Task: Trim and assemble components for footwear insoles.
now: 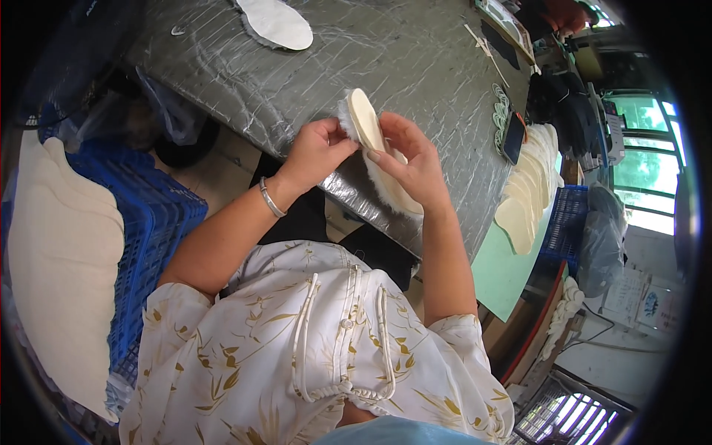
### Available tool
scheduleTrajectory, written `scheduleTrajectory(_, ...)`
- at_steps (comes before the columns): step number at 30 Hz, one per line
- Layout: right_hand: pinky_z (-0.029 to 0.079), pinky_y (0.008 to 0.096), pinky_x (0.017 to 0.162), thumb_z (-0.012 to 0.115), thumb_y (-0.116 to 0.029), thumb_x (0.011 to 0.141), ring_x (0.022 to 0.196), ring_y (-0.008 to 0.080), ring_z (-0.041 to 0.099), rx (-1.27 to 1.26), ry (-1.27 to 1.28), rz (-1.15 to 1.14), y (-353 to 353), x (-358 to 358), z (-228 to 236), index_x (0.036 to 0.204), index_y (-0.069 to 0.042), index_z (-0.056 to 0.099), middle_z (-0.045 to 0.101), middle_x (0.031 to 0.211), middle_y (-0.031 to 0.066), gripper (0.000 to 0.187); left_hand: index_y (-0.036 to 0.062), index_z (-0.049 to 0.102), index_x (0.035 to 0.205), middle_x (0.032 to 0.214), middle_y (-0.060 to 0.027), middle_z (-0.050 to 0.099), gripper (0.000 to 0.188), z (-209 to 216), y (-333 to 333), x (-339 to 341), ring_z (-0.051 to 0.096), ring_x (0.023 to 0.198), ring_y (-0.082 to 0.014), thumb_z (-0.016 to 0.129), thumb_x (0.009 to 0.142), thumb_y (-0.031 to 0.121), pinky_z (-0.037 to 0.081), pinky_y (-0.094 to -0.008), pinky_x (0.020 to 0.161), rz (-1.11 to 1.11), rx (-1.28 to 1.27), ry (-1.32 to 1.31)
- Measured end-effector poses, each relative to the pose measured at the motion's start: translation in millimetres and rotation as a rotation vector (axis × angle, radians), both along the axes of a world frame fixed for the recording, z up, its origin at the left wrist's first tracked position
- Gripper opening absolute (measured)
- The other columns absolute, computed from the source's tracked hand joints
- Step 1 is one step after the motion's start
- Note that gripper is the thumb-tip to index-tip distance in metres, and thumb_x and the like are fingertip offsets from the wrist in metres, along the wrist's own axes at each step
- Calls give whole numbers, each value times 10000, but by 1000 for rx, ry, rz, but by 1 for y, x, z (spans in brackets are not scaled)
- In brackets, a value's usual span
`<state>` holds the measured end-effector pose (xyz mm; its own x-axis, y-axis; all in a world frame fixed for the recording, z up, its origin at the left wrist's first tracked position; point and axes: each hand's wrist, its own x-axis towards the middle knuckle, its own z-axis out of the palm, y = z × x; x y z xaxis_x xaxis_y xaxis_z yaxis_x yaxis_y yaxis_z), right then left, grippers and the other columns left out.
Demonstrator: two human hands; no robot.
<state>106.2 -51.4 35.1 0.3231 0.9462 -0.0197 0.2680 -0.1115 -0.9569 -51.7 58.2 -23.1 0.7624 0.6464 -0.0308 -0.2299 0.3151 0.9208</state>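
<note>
Over the table's near edge, both hands hold a cream insole (363,115) with a fluffy white fleece side, tilted upright. My left hand (315,152), wearing a silver bangle on the wrist, pinches its left edge with thumb and fingers. My right hand (414,159) grips its right side, thumb in front and fingers behind. Below the right thumb, a second fleecy piece (391,187) hangs down to the table edge; whether it is joined to the held insole I cannot tell. Another fleece-edged insole (278,24) lies flat at the far side.
The grey table (445,67) has a wrinkled plastic cover. On its right side are a phone (513,139) and a pale green coil (500,119). Overlapping insoles (528,189) lie on a green board (500,278). At left, cream insole-shaped pieces (63,259) lean by blue crates (156,200).
</note>
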Motion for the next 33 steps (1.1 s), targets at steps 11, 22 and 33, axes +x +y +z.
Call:
scheduleTrajectory(11,472,398,997,833,-221,773,1161,245,600,18,57,-46,-1,-3,-13,1293,-19,577,624,1250,129,614,-23,579,1094,1015,-77,644,201,13,-1,-3,656,920,-147,617,916,62,545,-286,756,-23,-60,-33)
scheduleTrajectory(22,413,421,932,824,-143,657,1069,294,572,332,-1138,-334,-2,-30,1,1255,-108,596,580,1226,108,641,-11,245,1451,1360,-172,428,757,36,-27,-14,522,1196,-222,723,879,121,451,-346,1011,43,-198,-162)
scheduleTrajectory(33,427,396,955,745,-60,735,1103,270,592,422,-944,-223,-47,-63,-4,1279,-58,571,584,1314,140,571,95,146,1514,1379,-135,433,706,10,-33,-6,479,1256,-232,581,957,95,377,-441,1103,-2,-448,-342)
